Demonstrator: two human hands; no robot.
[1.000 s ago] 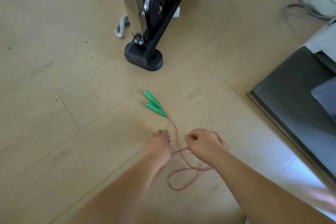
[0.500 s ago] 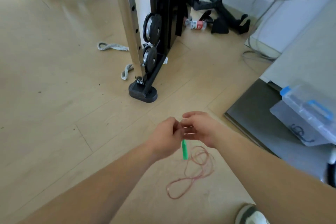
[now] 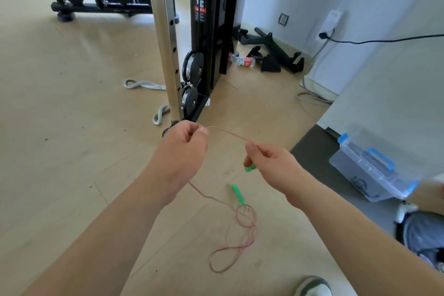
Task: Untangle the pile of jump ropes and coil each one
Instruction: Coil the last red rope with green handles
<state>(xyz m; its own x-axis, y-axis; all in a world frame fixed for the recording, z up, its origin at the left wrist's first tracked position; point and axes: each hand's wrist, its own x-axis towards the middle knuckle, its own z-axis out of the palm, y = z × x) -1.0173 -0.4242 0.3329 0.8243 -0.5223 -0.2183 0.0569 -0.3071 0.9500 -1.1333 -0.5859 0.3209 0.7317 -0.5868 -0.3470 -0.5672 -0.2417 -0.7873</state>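
A thin pink jump rope (image 3: pixel 227 132) with green handles is stretched between my two raised hands. My left hand (image 3: pixel 183 149) pinches one end of the stretched part. My right hand (image 3: pixel 269 160) pinches the other end, and one green handle (image 3: pixel 250 168) shows just under its fingers. From my left hand the rope hangs down to loose loops (image 3: pixel 242 230) on the wooden floor. The second green handle (image 3: pixel 238 193) lies on the floor beside those loops.
A cable machine's steel upright (image 3: pixel 165 38) and black frame (image 3: pixel 206 31) stand just beyond my hands. A grey thick rope (image 3: pixel 141 84) lies left of it. A clear lidded box (image 3: pixel 370 170) sits on a dark mat (image 3: pixel 319 154) at right. My shoe (image 3: pixel 312 287) is at the bottom.
My hands rose from the floor with the rope, met, then drew apart, stretching a length between them. One handle came up with my right hand; the view tilted up.
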